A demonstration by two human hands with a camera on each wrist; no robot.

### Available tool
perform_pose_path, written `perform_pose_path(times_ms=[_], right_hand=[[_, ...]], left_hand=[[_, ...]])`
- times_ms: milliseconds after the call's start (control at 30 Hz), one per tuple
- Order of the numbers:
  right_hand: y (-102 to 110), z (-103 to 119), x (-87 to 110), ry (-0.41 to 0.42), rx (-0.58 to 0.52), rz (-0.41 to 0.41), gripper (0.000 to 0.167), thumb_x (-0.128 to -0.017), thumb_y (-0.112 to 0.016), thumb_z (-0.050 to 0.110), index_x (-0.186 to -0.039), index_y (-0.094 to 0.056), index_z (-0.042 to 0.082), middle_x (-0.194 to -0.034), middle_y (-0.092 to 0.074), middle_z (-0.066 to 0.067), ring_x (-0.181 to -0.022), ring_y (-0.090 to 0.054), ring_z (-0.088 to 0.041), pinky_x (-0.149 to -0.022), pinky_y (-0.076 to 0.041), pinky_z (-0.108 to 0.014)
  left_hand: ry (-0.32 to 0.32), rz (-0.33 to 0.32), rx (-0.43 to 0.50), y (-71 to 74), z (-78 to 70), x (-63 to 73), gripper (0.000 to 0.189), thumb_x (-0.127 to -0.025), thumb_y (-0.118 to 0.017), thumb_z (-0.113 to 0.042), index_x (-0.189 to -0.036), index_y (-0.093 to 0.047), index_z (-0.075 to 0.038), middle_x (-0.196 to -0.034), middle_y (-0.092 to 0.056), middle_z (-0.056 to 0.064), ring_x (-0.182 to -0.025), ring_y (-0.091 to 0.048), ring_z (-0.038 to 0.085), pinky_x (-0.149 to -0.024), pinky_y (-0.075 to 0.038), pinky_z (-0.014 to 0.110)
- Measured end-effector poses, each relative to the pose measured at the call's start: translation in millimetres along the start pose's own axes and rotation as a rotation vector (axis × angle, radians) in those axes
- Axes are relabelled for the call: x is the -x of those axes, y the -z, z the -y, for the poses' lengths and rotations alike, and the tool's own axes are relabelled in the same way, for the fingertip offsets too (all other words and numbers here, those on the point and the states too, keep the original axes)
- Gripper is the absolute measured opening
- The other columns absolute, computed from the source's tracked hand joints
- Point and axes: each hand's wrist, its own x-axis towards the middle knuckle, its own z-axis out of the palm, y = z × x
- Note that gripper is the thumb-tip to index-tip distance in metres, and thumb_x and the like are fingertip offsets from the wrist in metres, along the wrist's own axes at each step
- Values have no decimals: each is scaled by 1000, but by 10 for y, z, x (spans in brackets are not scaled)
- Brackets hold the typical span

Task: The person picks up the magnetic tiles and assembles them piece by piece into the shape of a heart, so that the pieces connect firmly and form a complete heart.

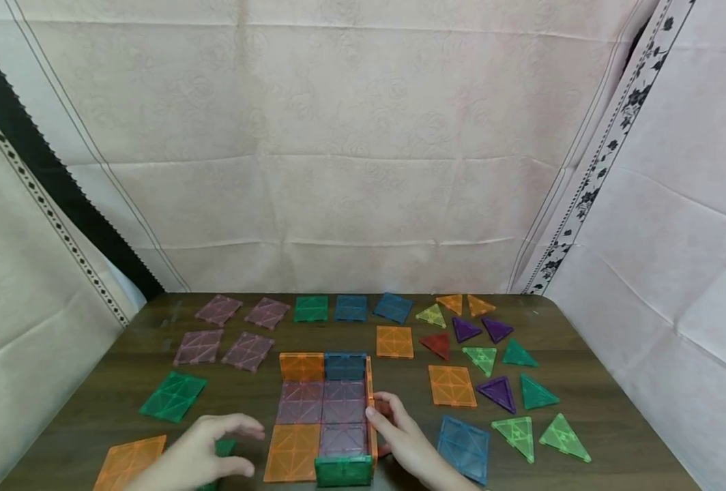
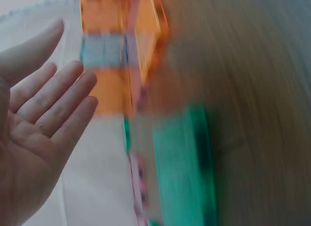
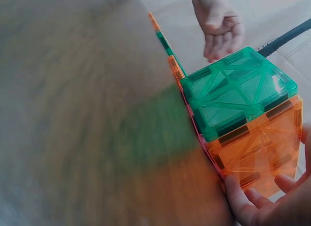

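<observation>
A build of see-through magnetic tiles stands mid-table. Its floor has purple tiles and a large orange tile. Upright at the back are an orange tile and a blue tile; a green tile stands at the front right. My right hand holds the orange side wall, thumb at its top edge, fingers against its outer face. Left of the build, my left hand hovers with fingers apart and nothing in them. Partly hidden below it lies a green tile.
Loose squares lie left, including an orange tile, a green tile and several purple ones. A blue tile and orange squares lie right, beside several triangles. Pale cloth hangs behind.
</observation>
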Motion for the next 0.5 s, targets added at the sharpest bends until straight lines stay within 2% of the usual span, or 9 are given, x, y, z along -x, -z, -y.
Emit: perform_pose_path(times_ms=[100,233,333,500], right_hand=[[3,0,-2,-2,-3,0,59,-102,-45,39,-141,-30,-3,-127,-49,-18,-111,-53,-26,-70,-54,-39],[10,-9,-8,-3,-2,-2,60,-102,-45,39,-141,-29,-4,-127,-49,-18,-111,-53,-26,-70,-54,-40],[15,-13,-13,0,-1,-5,59,-102,-45,39,-141,-29,-4,-128,-49,-20,-111,-53,-27,-70,-54,-40],[3,-14,-11,-6,-2,-8,59,-102,-45,39,-141,-30,-3,-128,-49,-19,-111,-53,-26,-70,-55,-40]], left_hand=[[94,21,-67,154,119,159,49,-82,-75,-19,-120,-57,6,-112,-65,21,-103,-60,5,-79,-54,28],[193,64,-139,286,272,337,58,-79,-77,-30,-123,-56,3,-118,-60,22,-106,-55,0,-78,-51,23],[207,70,-184,350,380,425,63,-77,-78,-34,-125,-56,0,-121,-57,22,-109,-51,-2,-78,-49,22],[259,75,-254,413,494,495,69,-73,-79,-40,-127,-56,-4,-124,-54,22,-111,-44,-7,-78,-46,18]])
